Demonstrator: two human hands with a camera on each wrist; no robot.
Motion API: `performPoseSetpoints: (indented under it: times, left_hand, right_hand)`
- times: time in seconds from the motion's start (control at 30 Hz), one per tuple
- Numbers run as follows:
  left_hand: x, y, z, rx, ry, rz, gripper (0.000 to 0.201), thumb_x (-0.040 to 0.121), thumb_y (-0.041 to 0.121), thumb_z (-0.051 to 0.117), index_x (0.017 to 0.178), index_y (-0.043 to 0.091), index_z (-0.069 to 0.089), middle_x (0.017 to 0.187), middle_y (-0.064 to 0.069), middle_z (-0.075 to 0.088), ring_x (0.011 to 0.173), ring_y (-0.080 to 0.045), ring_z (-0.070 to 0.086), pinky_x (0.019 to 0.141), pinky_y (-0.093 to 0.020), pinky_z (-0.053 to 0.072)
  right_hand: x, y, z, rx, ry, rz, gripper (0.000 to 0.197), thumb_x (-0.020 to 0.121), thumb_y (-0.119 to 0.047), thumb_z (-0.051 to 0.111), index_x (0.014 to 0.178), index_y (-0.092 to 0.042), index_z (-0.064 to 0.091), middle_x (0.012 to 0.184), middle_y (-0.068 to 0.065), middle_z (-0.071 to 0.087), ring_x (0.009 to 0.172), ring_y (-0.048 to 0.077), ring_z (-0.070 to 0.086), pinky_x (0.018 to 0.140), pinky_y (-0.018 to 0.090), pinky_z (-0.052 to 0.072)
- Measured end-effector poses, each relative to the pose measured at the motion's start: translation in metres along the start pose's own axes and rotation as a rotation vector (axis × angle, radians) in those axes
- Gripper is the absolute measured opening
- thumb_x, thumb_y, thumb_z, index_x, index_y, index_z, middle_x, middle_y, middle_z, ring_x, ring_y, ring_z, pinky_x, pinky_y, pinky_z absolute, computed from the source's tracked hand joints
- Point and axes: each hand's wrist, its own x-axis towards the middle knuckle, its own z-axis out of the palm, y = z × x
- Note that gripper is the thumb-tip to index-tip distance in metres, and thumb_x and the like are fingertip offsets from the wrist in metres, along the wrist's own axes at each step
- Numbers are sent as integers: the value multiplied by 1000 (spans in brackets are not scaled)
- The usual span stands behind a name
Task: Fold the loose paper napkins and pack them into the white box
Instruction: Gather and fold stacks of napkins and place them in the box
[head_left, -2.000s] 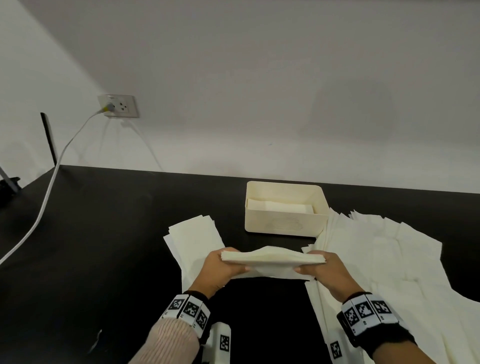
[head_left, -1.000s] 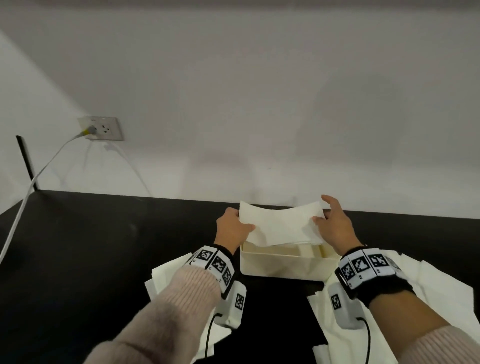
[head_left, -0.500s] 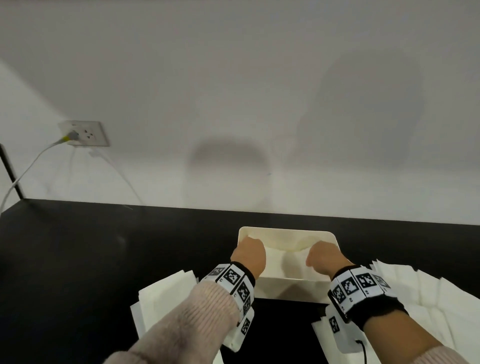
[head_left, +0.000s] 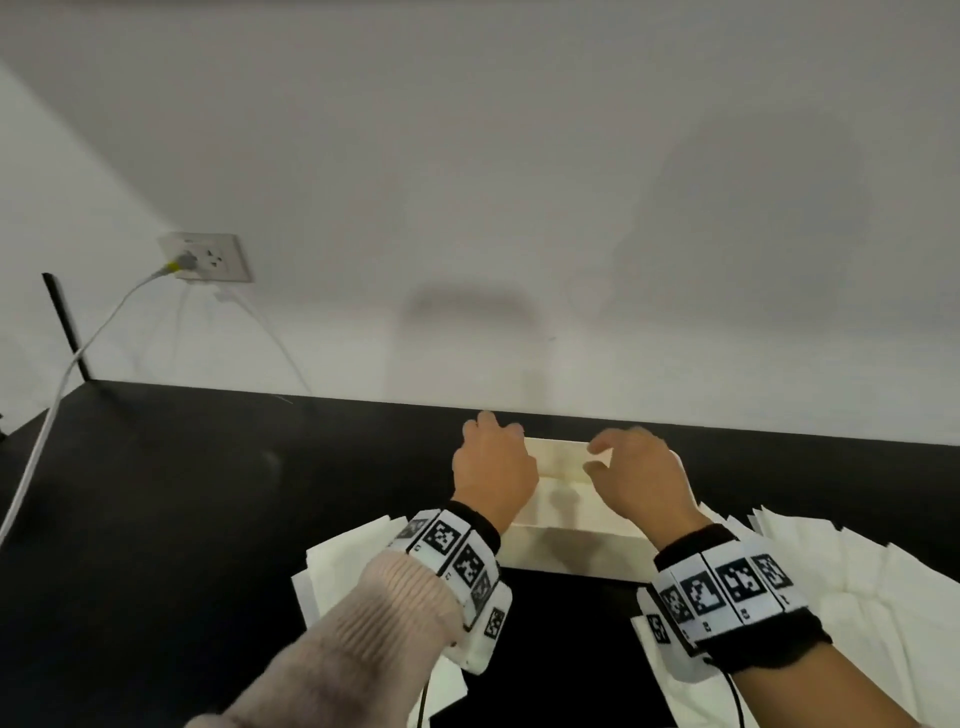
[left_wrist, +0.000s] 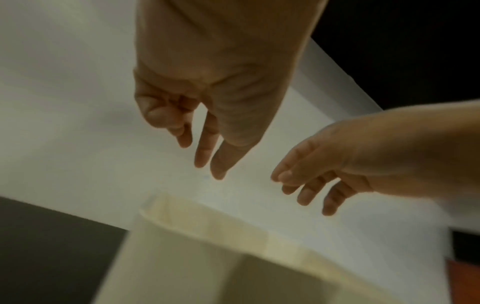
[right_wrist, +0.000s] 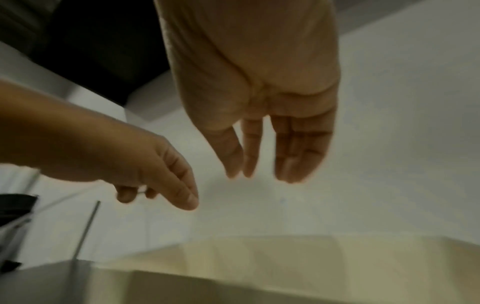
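The white box (head_left: 566, 556) stands on the black table (head_left: 208, 493) close to the wall. Both hands hover just above its open top and hold nothing. My left hand (head_left: 493, 460) is over the box's left end, my right hand (head_left: 636, 475) over its right end. In the left wrist view my left hand (left_wrist: 207, 148) has loose, downward-pointing fingers above the box rim (left_wrist: 233, 230). In the right wrist view my right hand (right_wrist: 259, 160) shows the same above the box (right_wrist: 259, 253). A pale napkin surface (head_left: 563, 499) shows inside the box between the hands.
A spread of loose napkins (head_left: 841, 597) covers the table right of the box. A smaller napkin stack (head_left: 343, 566) lies to its left. A wall socket (head_left: 205, 257) with a white cable (head_left: 57, 415) is at the far left.
Both hands carried the folded napkin from in front of the box, pushed it down inside, and have now let go and lifted clear of the box.
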Motion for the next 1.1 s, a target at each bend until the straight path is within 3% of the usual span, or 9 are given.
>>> performPoseSetpoints:
  times: [0.07,0.17,0.33,0.43,0.53,0.67,0.83,1.0,1.1]
  left_hand:
    - [-8,-28,-13,-172,50,-133,34,92,33,51,120,14,55,123,-10,44,115,-25,44,87,-34,45]
    - [-26,-80,-16,-373,94,-375,43,87,39,60,123,15,55,125,-12,50,116,-27,50,94,-37,46]
    - [-83,-145,14,-510,-75,-813,65,83,40,65,134,7,43,138,-18,41,128,-35,37,101,-41,36]
    - [-112,-157,42,-620,-122,-965,74,79,39,69,136,4,37,140,-19,39,127,-35,39,102,-42,37]
    - [-126,-158,62,-729,-70,-989,73,78,34,72,134,1,38,138,-20,39,124,-37,43,101,-44,42]
    - [-132,-153,70,-965,12,-984,71,75,26,75,129,-3,38,130,-19,49,114,-34,53,93,-42,50]
    - [-144,-148,71,-1010,-51,-880,48,80,19,72,121,0,54,116,-14,62,106,-29,60,84,-34,51]
    - [-163,-138,53,-1441,-236,-650,29,85,-1,60,113,5,58,104,-13,67,96,-30,64,78,-39,51]
    - [-171,-128,41,-1633,-385,-450,38,82,-8,57,118,3,58,114,-19,67,104,-34,64,83,-42,53]
  right_hand:
    - [-22,-27,-6,170,-3,-146,24,92,-24,56,113,-19,65,116,0,63,102,14,58,89,21,41]
    - [-57,-59,12,265,-270,-298,22,90,-25,59,110,-20,69,112,-5,67,90,5,55,82,12,36]
    - [-88,-84,73,166,-573,-188,36,89,-25,60,124,-15,60,125,3,59,114,17,55,94,23,40]
    - [-92,-91,102,172,-567,-99,19,87,-20,59,98,-8,66,105,7,64,107,22,59,83,25,43]
    - [-92,-95,127,227,-561,-11,16,85,-20,59,71,-15,53,86,4,57,96,22,59,72,23,38]
    - [-102,-101,148,307,-550,45,21,84,-14,60,102,-5,66,104,7,65,100,21,61,77,26,50]
    - [-126,-91,155,398,-581,72,19,82,-8,59,98,0,67,85,3,57,76,16,55,50,15,38]
    - [-128,-64,142,757,-527,258,53,76,-31,75,120,-11,54,106,0,63,92,13,60,66,19,47]
    - [-128,-52,131,1123,-584,375,70,67,-30,83,125,-6,53,115,9,68,103,23,65,89,37,53]
